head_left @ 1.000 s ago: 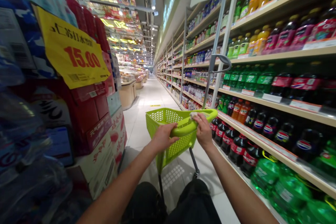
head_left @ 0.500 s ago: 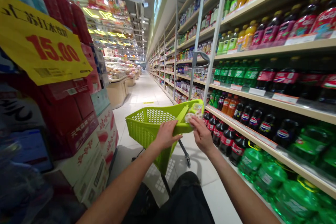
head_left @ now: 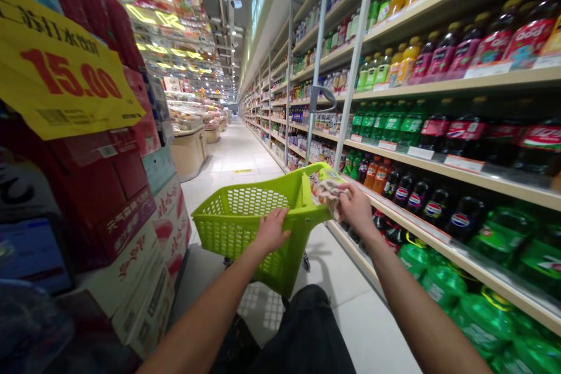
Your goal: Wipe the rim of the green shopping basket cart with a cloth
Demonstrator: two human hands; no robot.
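A green plastic shopping cart with perforated sides stands turned sideways in front of my knees. My left hand rests over its near rim, fingers curled onto the edge. At the cart's right end my right hand pinches a crumpled, pale packet or cloth with a brownish pattern. Part of it hangs over the rim, and a yellow-green piece shows above it. I cannot make out exactly what it is. My right fingertips are partly hidden behind it.
Shelves of soda bottles line the right, with large green bottles at the bottom. Stacked drink cartons and a yellow price sign flank the left. A tiled aisle runs ahead past display counters.
The cart has swung round, its near side turning more toward me. My left hand has shifted slightly left and down along the rim; my right hand has moved right with the patterned thing.
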